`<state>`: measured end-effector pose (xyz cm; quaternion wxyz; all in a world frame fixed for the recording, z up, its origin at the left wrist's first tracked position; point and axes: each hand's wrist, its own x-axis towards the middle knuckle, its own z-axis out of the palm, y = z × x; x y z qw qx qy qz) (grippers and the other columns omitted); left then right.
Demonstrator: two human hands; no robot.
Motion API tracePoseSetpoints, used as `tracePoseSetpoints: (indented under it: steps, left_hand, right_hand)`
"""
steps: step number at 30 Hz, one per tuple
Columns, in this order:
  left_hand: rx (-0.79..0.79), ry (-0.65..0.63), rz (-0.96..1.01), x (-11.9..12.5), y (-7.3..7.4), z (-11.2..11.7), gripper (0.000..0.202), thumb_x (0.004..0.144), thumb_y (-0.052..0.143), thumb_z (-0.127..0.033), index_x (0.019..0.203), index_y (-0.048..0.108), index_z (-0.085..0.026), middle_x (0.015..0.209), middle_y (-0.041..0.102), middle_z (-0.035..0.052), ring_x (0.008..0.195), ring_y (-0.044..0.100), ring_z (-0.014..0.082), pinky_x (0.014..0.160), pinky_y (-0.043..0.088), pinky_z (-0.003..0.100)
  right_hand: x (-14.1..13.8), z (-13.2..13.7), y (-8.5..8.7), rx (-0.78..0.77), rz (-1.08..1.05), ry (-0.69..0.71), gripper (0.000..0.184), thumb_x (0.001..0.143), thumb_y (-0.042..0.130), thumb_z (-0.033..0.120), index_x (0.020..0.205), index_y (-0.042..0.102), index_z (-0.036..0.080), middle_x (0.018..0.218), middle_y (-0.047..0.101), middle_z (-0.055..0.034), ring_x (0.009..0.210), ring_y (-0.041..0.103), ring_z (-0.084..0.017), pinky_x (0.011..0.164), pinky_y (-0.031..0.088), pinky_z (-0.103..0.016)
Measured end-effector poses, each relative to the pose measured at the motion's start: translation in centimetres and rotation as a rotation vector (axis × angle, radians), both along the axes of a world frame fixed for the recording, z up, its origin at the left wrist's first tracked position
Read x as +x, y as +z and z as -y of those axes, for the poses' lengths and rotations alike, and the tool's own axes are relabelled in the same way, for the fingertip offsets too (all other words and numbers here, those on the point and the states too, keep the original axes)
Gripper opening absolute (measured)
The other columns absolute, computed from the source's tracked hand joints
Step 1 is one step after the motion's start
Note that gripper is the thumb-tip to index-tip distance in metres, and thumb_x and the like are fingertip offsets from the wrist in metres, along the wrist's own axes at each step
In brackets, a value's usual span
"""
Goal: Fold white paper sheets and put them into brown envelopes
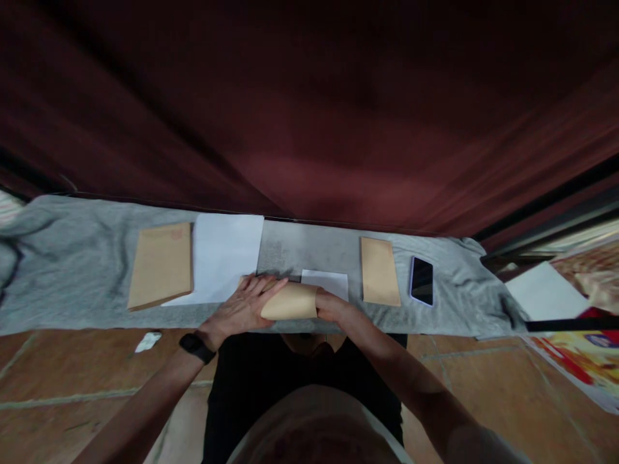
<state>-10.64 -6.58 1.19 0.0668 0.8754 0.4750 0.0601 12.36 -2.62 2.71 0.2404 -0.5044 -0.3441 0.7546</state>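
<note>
A brown paper envelope [293,303] lies across the near edge of the bench, its right end bulging open. My left hand [251,301], with a black band on the wrist, rests flat over the envelope's left end, fingers stretched out. Into the open right end reaches my right hand [329,305]; its fingers are hidden inside the envelope, so what they do cannot be seen. Just behind the envelope is a small white sheet [331,281], partly covered by it and by my right hand.
On the grey cloth [309,238] a stack of brown envelopes [163,264] sits left, overlapping a large white sheet [227,248]. To the right are a single brown envelope [380,270] and a phone [422,281]. A dark red curtain [309,129] hangs behind the bench.
</note>
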Motion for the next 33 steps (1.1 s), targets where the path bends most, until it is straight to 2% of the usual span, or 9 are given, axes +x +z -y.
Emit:
tracePoseSetpoints:
  steps: [5, 9, 12, 19, 22, 25, 28, 30, 33]
  left_hand:
    - [-0.043, 0.025, 0.033, 0.7, 0.3, -0.7, 0.108, 0.076, 0.077, -0.047, 0.166, 0.019, -0.029, 0.154, 0.048, 0.0143, 0.139, 0.046, 0.0346, 0.119, 0.028, 0.052]
    - [-0.003, 0.041, 0.043, 1.0, 0.3, -0.7, 0.104, 0.078, 0.076, -0.042, 0.165, 0.021, -0.030, 0.145, 0.055, 0.0126, 0.134, 0.049, 0.0339, 0.118, 0.030, 0.051]
    - [0.028, 0.037, 0.049, 1.1, 0.0, -0.5, 0.104, 0.078, 0.076, -0.041, 0.166, 0.020, -0.030, 0.142, 0.056, 0.0123, 0.131, 0.051, 0.0339, 0.117, 0.030, 0.051]
    - [0.021, 0.073, 0.015, 0.8, -0.7, -0.5, 0.107, 0.077, 0.077, -0.044, 0.166, 0.020, -0.029, 0.140, 0.056, 0.0129, 0.131, 0.051, 0.0344, 0.119, 0.029, 0.054]
    - [0.037, 0.116, 0.008, 0.0, -0.9, -0.3, 0.104, 0.080, 0.074, -0.048, 0.166, 0.019, -0.029, 0.143, 0.055, 0.0134, 0.134, 0.049, 0.0346, 0.122, 0.027, 0.054]
    - [0.067, 0.154, 0.006, -0.9, -0.9, 0.1, 0.103, 0.082, 0.072, -0.048, 0.167, 0.017, -0.027, 0.143, 0.055, 0.0143, 0.136, 0.049, 0.0352, 0.122, 0.029, 0.054]
    - [0.089, 0.172, -0.013, -1.5, -0.7, 0.4, 0.105, 0.083, 0.072, -0.049, 0.167, 0.013, -0.026, 0.142, 0.055, 0.0159, 0.136, 0.049, 0.0359, 0.121, 0.030, 0.055]
    - [0.097, 0.176, -0.022, -1.9, -0.3, 0.2, 0.104, 0.084, 0.071, -0.049, 0.167, 0.013, -0.026, 0.142, 0.055, 0.0163, 0.136, 0.050, 0.0361, 0.122, 0.028, 0.056]
    - [0.079, 0.199, -0.010, -2.5, 0.0, -0.6, 0.104, 0.083, 0.071, -0.049, 0.167, 0.014, -0.027, 0.143, 0.055, 0.0154, 0.136, 0.051, 0.0368, 0.123, 0.025, 0.058]
  right_hand:
    - [-0.1, -0.9, -0.4, -0.073, -0.088, 0.038, 0.040, 0.091, 0.066, 0.048, 0.077, 0.068, 0.010, 0.067, 0.068, -0.0031, 0.084, 0.073, -0.023, 0.074, 0.054, -0.033]
    - [0.6, -1.2, -0.7, -0.005, -0.073, 0.030, 0.044, 0.094, 0.059, 0.048, 0.075, 0.067, 0.009, 0.070, 0.069, -0.0042, 0.084, 0.073, -0.021, 0.074, 0.051, -0.034]
    - [1.6, -1.0, -0.6, 0.029, -0.068, 0.038, 0.043, 0.094, 0.057, 0.048, 0.079, 0.069, 0.009, 0.077, 0.071, -0.0066, 0.088, 0.073, -0.021, 0.076, 0.051, -0.034]
    - [4.9, -0.9, -0.1, -0.014, -0.197, 0.086, 0.023, 0.077, 0.074, 0.034, 0.096, 0.071, 0.021, 0.092, 0.075, -0.0062, 0.095, 0.072, -0.022, 0.086, 0.057, -0.036]
    - [6.7, -1.0, -0.4, 0.013, -0.202, 0.008, 0.026, 0.076, 0.075, 0.031, 0.099, 0.071, 0.019, 0.097, 0.076, -0.0069, 0.092, 0.072, -0.020, 0.093, 0.055, -0.038]
    - [8.4, -0.6, -1.3, 0.161, -0.176, -0.139, 0.034, 0.076, 0.078, 0.033, 0.106, 0.072, 0.019, 0.109, 0.076, -0.0087, 0.097, 0.073, -0.022, 0.099, 0.054, -0.042]
    - [9.4, 0.0, -2.8, 0.408, 0.029, -0.207, 0.029, 0.085, 0.069, 0.039, 0.107, 0.074, 0.021, 0.114, 0.077, -0.0087, 0.102, 0.072, -0.024, 0.100, 0.054, -0.044]
    - [9.3, 0.5, -3.8, 0.624, 0.258, -0.166, 0.028, 0.094, 0.057, 0.037, 0.111, 0.074, 0.024, 0.118, 0.076, -0.0072, 0.110, 0.071, -0.024, 0.105, 0.053, -0.045]
    - [8.0, 1.4, -5.0, 0.962, 0.570, 0.062, 0.039, 0.101, 0.043, 0.026, 0.132, 0.068, 0.026, 0.138, 0.069, -0.0056, 0.130, 0.062, -0.021, 0.117, 0.045, -0.043]
